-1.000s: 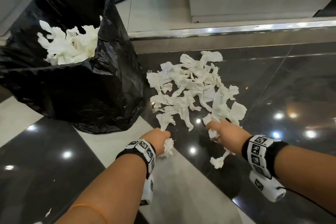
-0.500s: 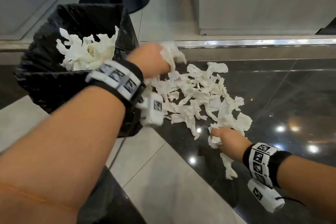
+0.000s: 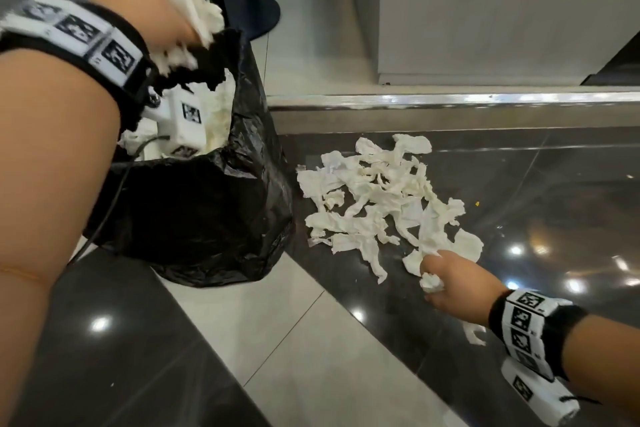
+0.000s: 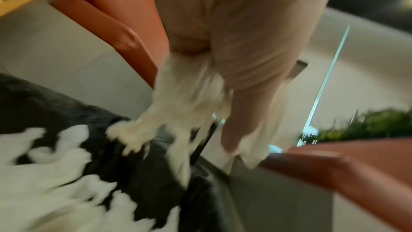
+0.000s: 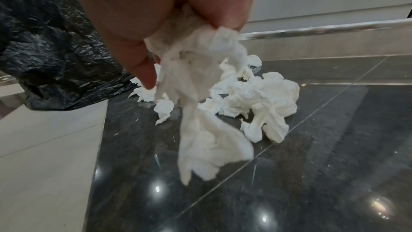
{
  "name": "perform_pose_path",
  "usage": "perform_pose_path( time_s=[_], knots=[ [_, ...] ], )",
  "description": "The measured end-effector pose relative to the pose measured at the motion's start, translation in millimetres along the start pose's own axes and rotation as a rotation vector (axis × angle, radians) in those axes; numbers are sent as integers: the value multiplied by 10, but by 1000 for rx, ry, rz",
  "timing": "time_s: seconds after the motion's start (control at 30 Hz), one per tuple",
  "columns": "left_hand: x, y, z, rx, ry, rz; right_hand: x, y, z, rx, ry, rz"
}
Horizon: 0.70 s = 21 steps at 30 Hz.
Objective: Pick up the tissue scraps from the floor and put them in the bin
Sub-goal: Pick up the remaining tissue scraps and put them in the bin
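The left hand [image 3: 145,0] pinches a tissue clump [image 3: 195,7] over the bin [image 3: 207,204] and the right hand [image 3: 453,282] squeezes scraps [image 5: 200,94] near the floor pile [image 3: 381,198], so loose bits might fall outside the bin.

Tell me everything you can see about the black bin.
The bin is lined with a crinkled, glossy black plastic bag that hides its body. It stands upright on the tiled floor, just left of the scattered tissue pile. White tissue scraps already fill its open mouth. The left hand holds another clump above its rim.
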State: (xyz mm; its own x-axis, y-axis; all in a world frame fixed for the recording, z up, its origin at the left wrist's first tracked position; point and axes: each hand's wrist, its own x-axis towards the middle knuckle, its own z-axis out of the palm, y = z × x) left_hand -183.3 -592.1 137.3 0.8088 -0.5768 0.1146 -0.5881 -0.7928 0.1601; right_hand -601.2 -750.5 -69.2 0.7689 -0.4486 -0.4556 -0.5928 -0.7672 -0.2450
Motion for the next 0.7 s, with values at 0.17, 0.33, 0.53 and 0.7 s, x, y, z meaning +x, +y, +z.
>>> perform_pose_path(
  time_s=[0.17, 0.33, 0.53, 0.7],
  knots=[
    [-46, -268, 405, 167, -731, -111, -14, -112, -209, 48, 2, 63],
    [-30, -464, 310, 200, -845, 5, 60, -423, -705, 117, 78, 69],
    [91, -596, -37, 42, -538, -28, 161, -1253, -1818, 302, 516, -119],
    [90, -853, -24, -35, -312, -50, 331, -2300, -2444, 481, 885, -484]
  ],
)
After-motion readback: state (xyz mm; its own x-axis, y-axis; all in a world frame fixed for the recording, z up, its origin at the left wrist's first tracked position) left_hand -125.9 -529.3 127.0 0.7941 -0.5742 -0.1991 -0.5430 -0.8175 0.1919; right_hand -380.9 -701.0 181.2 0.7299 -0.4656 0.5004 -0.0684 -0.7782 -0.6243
